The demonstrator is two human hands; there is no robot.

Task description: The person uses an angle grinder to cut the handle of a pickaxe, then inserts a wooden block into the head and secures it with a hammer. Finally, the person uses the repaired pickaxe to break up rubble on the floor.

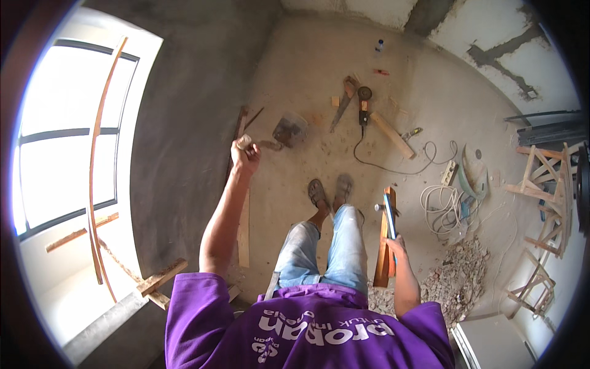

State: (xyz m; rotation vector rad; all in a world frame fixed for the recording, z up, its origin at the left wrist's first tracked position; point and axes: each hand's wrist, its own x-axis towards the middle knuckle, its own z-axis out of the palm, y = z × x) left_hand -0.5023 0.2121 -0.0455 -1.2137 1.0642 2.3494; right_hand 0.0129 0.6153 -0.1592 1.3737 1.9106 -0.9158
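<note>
Grinder, saw, rubble on floor, container with unclear contents, left hand clasping pale piece, right hand gripping blue tool

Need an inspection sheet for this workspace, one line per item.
Surface: dusty floor with scattered debris.
Work items: pale object, kind unclear; blue-handled tool overlapping a brown wooden piece in view.
Clutter: rubble pile, handsaw, angle grinder.
Hands: left hand closed on the pale object; right hand closed on the blue-handled tool, hold on the wood unclear.
Cables: black cord loose on the floor; white cable coiled near a power strip.
Surroundings: bright window at left; wooden trestles at right.
</note>
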